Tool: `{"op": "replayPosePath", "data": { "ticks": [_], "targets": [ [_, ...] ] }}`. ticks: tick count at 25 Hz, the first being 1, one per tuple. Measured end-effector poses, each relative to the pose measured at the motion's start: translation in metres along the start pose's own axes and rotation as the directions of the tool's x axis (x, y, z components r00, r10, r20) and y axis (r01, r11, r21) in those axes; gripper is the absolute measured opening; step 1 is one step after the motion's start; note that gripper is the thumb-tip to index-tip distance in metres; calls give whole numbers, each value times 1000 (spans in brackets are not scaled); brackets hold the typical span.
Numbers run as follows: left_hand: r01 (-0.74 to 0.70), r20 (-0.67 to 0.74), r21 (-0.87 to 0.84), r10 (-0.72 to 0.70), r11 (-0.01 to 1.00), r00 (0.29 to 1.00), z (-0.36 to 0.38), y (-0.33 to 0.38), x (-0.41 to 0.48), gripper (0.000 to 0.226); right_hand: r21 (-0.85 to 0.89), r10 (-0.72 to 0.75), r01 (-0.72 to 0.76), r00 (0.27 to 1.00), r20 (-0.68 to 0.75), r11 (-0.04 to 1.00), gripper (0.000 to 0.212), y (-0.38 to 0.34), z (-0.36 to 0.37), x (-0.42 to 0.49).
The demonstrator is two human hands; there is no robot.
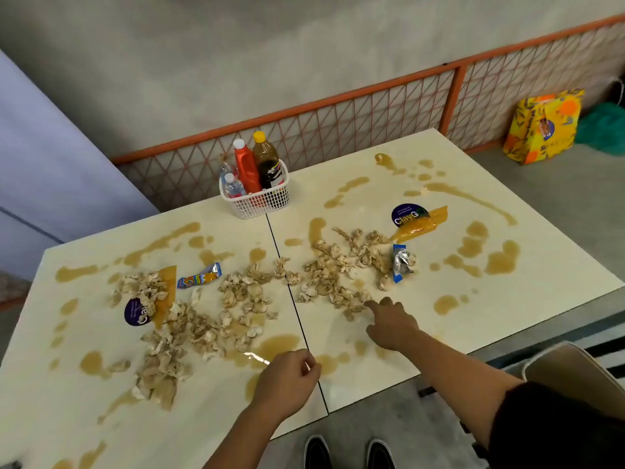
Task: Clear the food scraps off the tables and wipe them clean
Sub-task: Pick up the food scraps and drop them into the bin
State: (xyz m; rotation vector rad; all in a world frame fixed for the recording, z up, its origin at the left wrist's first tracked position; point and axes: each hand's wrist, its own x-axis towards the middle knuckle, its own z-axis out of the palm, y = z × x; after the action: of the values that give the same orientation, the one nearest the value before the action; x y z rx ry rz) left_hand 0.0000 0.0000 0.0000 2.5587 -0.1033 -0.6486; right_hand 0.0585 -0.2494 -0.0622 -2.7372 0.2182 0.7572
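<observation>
- Right hand (392, 324) — fingers apart, empty, forefinger at the near edge of the food scraps (331, 275); they lie ahead and to its left.
- Left hand (287, 377) curled by the seam; cannot tell if it holds anything.
- Scraps: pale crumpled lumps, banded crosswise over both benches (548, 279) — amid brown spills (500, 262).

left hand (287, 377): bare | right hand (392, 324): bare | forearms (449, 360): uncovered | right sleeve (558, 431): black fabric, covers upper arm | shoes (316, 451): black pair, rounded toes
</observation>
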Motion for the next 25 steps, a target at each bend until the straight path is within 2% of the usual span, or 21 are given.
{"op": "replayPosePath", "data": {
  "ticks": [6,10,14,17,19,21,23,25],
  "targets": [
    [-17,38,-42,18,999,999,2,-33,15,24,-122,51,-42,996,68,992,64,-13,7,28],
    [-50,71,-34,52,998,996,2,-59,22,27,-108,72,-65,995,62,992,69,-14,20,32],
    [-123,108,-8,123,992,987,-2,-62,44,26,17,134,-134,991,-5,991,70,-17,25,31],
    [-201,155,28,194,979,969,-1,-45,59,26,239,200,-173,975,-96,955,64,-16,31,16],
    [-246,191,56,232,968,954,1,-30,69,25,456,280,-166,940,-195,874,54,-17,34,2],
    [-303,206,111,276,947,939,6,-15,83,26,660,407,-129,868,-286,740,37,-17,34,-14],
    [-329,254,156,284,932,925,14,-4,99,26,816,537,-110,801,-265,567,28,-12,34,-30],
    [-332,321,234,249,914,914,25,5,112,38,920,621,-110,767,-162,377,28,-1,38,-42]
  ]
}}
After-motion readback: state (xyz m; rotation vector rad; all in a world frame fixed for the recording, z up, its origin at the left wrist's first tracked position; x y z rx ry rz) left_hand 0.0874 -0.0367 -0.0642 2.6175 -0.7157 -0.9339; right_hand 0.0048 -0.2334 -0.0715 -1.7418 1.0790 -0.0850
